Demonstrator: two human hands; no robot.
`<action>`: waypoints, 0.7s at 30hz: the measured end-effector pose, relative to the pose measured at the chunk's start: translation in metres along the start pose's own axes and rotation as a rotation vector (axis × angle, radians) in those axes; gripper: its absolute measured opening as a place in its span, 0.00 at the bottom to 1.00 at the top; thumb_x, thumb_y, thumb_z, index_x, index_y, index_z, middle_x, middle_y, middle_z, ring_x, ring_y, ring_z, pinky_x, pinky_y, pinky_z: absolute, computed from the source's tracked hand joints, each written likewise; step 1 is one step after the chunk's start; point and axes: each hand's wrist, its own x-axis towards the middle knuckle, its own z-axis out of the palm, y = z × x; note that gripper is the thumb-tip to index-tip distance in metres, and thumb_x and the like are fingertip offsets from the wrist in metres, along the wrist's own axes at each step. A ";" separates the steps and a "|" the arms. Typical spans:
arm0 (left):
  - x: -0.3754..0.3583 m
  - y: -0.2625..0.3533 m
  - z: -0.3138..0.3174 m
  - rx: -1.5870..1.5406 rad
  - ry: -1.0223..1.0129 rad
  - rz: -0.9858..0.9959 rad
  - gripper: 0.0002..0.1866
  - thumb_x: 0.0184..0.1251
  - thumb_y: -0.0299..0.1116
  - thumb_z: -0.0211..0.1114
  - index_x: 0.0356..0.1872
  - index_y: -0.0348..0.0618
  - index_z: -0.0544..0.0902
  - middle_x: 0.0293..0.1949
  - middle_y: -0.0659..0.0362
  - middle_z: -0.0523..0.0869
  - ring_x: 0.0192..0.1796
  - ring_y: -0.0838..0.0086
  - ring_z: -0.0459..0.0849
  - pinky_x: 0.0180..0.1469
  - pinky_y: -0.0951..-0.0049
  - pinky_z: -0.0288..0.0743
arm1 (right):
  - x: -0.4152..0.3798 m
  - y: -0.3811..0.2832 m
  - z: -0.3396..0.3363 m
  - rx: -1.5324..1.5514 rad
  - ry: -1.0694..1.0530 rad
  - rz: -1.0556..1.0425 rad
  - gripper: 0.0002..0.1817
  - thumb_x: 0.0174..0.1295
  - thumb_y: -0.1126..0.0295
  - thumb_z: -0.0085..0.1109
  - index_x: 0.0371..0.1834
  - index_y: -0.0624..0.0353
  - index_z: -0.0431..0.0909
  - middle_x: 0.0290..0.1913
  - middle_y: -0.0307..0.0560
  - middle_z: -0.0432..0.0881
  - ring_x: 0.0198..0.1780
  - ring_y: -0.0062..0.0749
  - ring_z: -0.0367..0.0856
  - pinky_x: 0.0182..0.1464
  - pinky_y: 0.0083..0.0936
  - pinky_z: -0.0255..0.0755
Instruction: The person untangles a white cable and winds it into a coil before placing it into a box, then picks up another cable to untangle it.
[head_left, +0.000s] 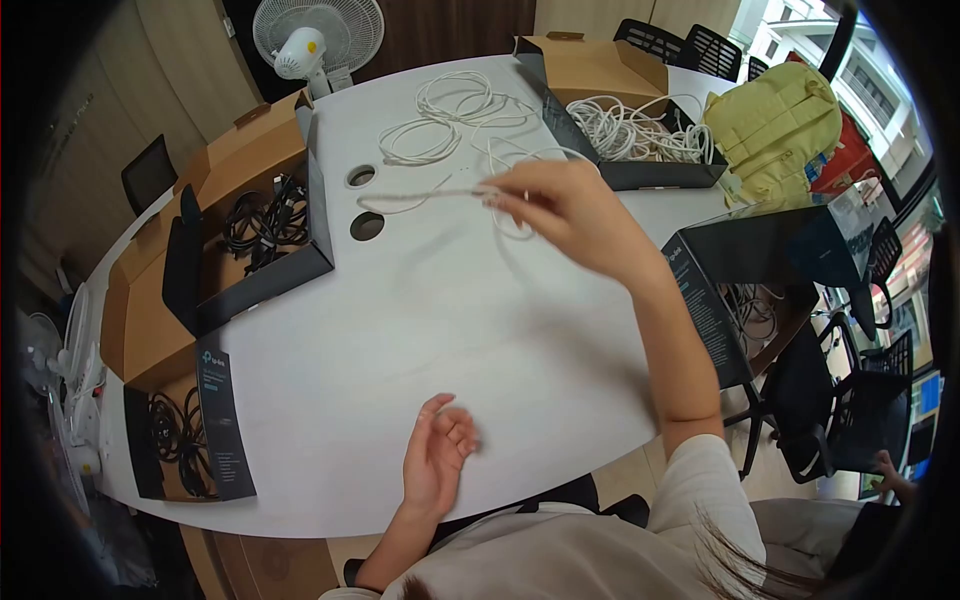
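Observation:
My right hand [565, 215] is raised over the far half of the white table [380, 370]. Its thumb and fingers pinch a thin white cable [420, 196], part of which stretches left, blurred, towards two round table holes. Low over the near edge, my left hand [440, 455] holds nothing, its fingers loosely curled and the thumb apart. Beyond my right hand lie loose coils of white cable [425, 140]. A black box [650, 175] at the back right holds a tangle of white cables [625, 130].
At the left, an open box [265, 295] and a smaller box [230, 420] contain black cables. Another box [700, 300] with pale cables sits at the right edge, near a yellow backpack [780, 130]. A fan [318, 40] stands behind the table; chairs [850, 400] are at the right.

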 end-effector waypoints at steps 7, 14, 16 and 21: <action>-0.006 0.036 0.013 -0.397 -0.072 -0.063 0.51 0.55 0.74 0.37 0.67 0.37 0.52 0.64 0.49 0.64 0.53 0.63 0.75 0.54 0.65 0.70 | -0.123 -0.055 -0.002 -0.081 -0.503 -0.132 0.13 0.57 0.70 0.54 0.45 0.55 0.78 0.28 0.44 0.74 0.32 0.40 0.76 0.32 0.33 0.70; -0.024 0.070 -0.010 -0.139 -0.154 -0.015 0.21 0.74 0.41 0.36 0.61 0.42 0.61 0.29 0.66 0.76 0.31 0.77 0.77 0.40 0.73 0.75 | -0.183 -0.041 0.033 0.088 -0.762 -0.098 0.13 0.57 0.66 0.55 0.45 0.51 0.79 0.27 0.43 0.74 0.32 0.38 0.75 0.32 0.32 0.70; -0.030 0.089 0.006 -0.039 -0.111 -0.008 0.19 0.75 0.42 0.32 0.55 0.44 0.66 0.16 0.71 0.67 0.19 0.82 0.65 0.32 0.77 0.72 | -0.177 -0.034 0.028 0.069 -0.698 -0.084 0.13 0.56 0.65 0.55 0.45 0.51 0.80 0.28 0.44 0.74 0.33 0.38 0.75 0.33 0.33 0.69; -0.031 0.129 0.065 0.238 -0.342 0.170 0.19 0.75 0.39 0.29 0.56 0.44 0.64 0.05 0.72 0.62 0.09 0.82 0.65 0.26 0.79 0.68 | -0.121 -0.010 0.025 -0.027 -0.547 -0.232 0.10 0.52 0.64 0.62 0.38 0.50 0.84 0.22 0.36 0.76 0.29 0.30 0.74 0.43 0.32 0.65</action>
